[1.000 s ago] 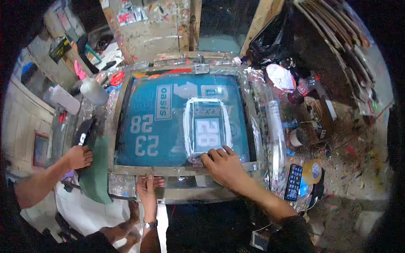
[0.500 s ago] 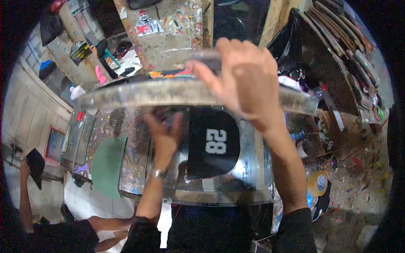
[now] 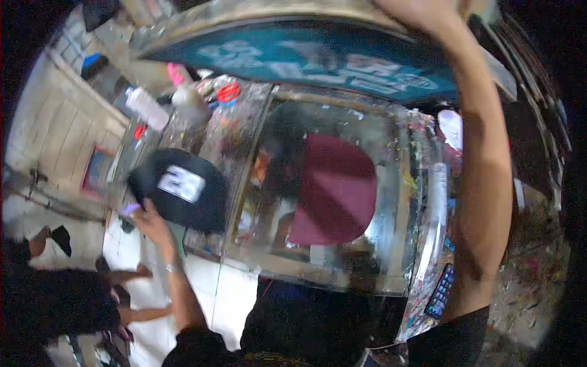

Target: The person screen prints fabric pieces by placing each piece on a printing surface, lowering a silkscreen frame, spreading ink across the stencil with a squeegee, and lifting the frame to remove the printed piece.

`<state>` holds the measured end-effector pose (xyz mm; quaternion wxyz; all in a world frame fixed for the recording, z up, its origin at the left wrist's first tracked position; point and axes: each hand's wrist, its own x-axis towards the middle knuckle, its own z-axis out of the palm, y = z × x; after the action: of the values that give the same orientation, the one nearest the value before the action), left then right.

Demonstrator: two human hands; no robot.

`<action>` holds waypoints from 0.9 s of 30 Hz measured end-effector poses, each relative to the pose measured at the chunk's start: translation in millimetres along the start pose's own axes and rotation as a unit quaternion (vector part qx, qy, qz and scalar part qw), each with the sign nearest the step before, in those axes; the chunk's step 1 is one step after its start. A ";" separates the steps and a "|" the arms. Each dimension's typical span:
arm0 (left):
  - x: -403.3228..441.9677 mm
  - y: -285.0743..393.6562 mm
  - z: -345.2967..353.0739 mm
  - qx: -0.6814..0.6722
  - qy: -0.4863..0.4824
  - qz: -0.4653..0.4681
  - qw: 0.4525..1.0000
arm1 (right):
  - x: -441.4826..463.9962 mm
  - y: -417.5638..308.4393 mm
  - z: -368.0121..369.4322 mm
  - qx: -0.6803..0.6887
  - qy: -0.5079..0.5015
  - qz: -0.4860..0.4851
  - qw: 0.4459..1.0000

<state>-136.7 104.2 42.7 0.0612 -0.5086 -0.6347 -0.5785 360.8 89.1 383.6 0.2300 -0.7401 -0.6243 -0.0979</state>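
My left hand [image 3: 151, 225] pinches the lower left edge of a black fabric cap panel [image 3: 208, 211] with a white printed 28, over the left side of the worktable. My right hand [image 3: 425, 13], partly cut off by the top edge, is closed at the wooden rim of a silk-screen frame [image 3: 257, 11]. That frame is tilted up, showing its teal mesh [image 3: 306, 52] with pale lettering. Below it, a maroon cap panel [image 3: 342, 183] lies on the glass printing surface [image 3: 391, 244], partly in shadow.
On the left of the table stand a whitish bottle [image 3: 147, 109] and red-handled scissors [image 3: 228, 93]. A remote control [image 3: 440, 290] lies at the right edge. Another person [image 3: 67, 306] is at the lower left, near a small black piece [image 3: 61, 240].
The screen has swung from low over the table to raised and tilted, with my right hand moving up. My left hand has taken the black panel leftward, exposing the maroon one.
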 end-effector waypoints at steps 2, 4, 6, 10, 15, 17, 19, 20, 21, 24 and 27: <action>41.1 -16.6 -27.7 -0.031 -0.022 -0.032 0.999 | 4.6 -2.1 4.3 -0.017 0.022 0.006 1.000; 40.0 13.0 -29.0 0.153 0.093 0.101 0.979 | 7.8 -1.1 6.1 -0.044 0.075 -0.016 0.996; -6.1 62.4 -12.3 0.125 0.044 0.135 0.982 | 7.3 -5.5 0.7 -0.037 0.057 -0.011 0.998; -133.1 171.5 27.8 0.028 -0.586 0.353 0.729 | 10.8 -3.9 -2.2 0.000 0.039 0.007 0.999; -175.5 173.0 53.8 -0.026 -0.612 0.400 0.682 | 15.2 -6.0 -7.0 -0.038 0.050 -0.005 0.998; -174.2 173.2 53.9 -0.014 -0.615 0.400 0.679 | 54.8 30.7 6.6 -0.026 0.046 -0.060 0.997; -176.0 169.6 52.8 -0.031 -0.612 0.393 0.686 | 69.4 37.9 8.1 -0.011 0.045 -0.114 0.992; -175.8 169.8 52.1 -0.043 -0.615 0.381 0.689 | 66.7 35.5 7.3 -0.023 0.051 -0.094 0.994; -174.8 169.9 52.1 -0.041 -0.613 0.382 0.691 | 64.1 32.9 6.6 -0.035 0.056 -0.074 0.995; -175.4 171.8 49.5 -0.046 -0.615 0.380 0.689 | 56.2 28.7 4.7 -0.035 0.044 -0.069 0.996; -178.1 168.1 52.5 -0.022 -0.615 0.399 0.679 | 28.3 16.6 7.4 -0.060 0.065 -0.048 0.995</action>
<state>95.2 12.2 20.1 -0.1293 -0.9563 -0.2529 -0.0694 381.6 115.5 385.8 0.2206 -0.7134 -0.6361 -0.1944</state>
